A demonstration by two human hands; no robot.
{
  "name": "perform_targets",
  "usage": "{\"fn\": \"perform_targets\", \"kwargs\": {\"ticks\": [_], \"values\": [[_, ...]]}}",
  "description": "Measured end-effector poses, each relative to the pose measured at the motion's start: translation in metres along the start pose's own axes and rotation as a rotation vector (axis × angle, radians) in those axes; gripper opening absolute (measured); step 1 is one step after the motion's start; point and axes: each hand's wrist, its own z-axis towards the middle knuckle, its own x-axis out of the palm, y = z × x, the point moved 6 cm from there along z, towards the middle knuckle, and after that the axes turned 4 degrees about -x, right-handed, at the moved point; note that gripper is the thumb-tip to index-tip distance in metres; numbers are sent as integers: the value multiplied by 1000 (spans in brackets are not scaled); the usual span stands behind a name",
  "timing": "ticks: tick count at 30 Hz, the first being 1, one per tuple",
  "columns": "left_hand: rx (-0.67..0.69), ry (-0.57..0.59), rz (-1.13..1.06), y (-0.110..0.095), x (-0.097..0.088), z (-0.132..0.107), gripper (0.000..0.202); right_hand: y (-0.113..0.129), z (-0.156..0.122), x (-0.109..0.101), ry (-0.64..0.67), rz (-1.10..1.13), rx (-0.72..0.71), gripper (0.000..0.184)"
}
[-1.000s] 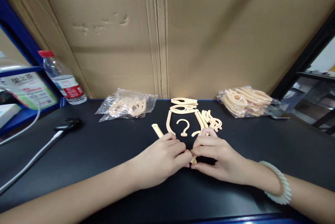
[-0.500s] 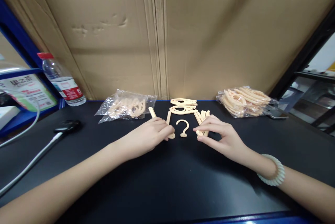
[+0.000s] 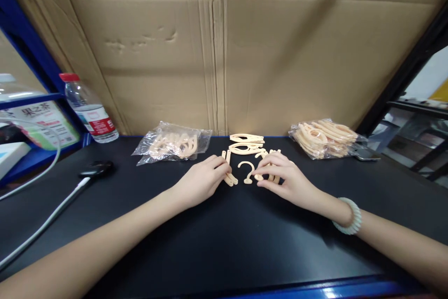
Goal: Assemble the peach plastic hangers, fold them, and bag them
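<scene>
My left hand [image 3: 205,180] is closed on a narrow beige bar [image 3: 230,180], one of two lying side by side on the dark table; the fingers cover part of it. A beige hook [image 3: 248,172], shaped like a question mark, lies flat between my hands. My right hand [image 3: 289,178] pinches a second beige hook by its oval foot [image 3: 258,177]; its middle is hidden by the fingers. Several more beige pieces [image 3: 276,178] lie under and behind my right fingers. Beyond my hands rest several beige hanger arms [image 3: 246,149] with looped cut-outs.
Clear bags of beige parts lie at back left [image 3: 171,142] and back right [image 3: 324,136]. A red-capped bottle [image 3: 94,114] stands far left, near a black plug [image 3: 96,168] on a white cable [image 3: 45,229]. A cardboard wall [image 3: 147,56] closes off the back.
My left hand has brought its bar over against the other bar. My right hand has moved slightly left with its hook, off the pile. The view has shifted slightly.
</scene>
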Motion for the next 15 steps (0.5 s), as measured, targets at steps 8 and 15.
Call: {"fn": "perform_targets", "kwargs": {"ticks": [8,15], "values": [[-30,-104,-170,-6,9,-3,15,3,17,30,210,-82,-26,13],[-37,-117,-176,-9,7,-2,12,59,24,-20,50,159,-89,31]]}}
